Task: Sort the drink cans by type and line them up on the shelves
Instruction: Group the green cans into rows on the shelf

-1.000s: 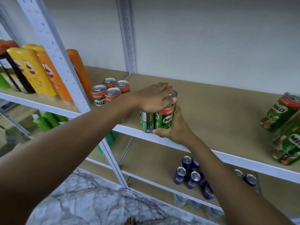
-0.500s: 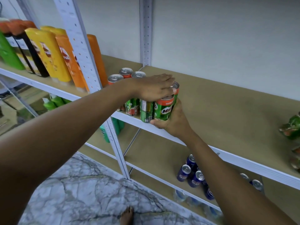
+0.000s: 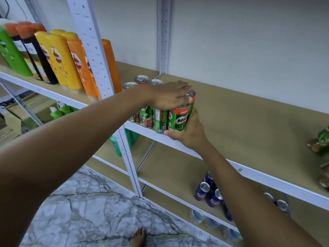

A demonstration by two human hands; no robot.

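Both hands press green Milo cans together at the front edge of the upper shelf.

Nearest, below that shelf [image 3: 249, 125], blue cans [image 3: 203, 190] stand on the lower board. The right hand [image 3: 188, 132] cups the front can [image 3: 179, 120], reading "ORIGINAL" and "MIL", fingers curled round its base. The left hand [image 3: 169, 97] lies flat, fingers together, on the can tops. Behind it more Milo cans [image 3: 142, 80] cluster by the upright. Leftward, shampoo bottles [image 3: 58, 57] show "unsilk". Since a second ago the held cans have slid left to meet that cluster.
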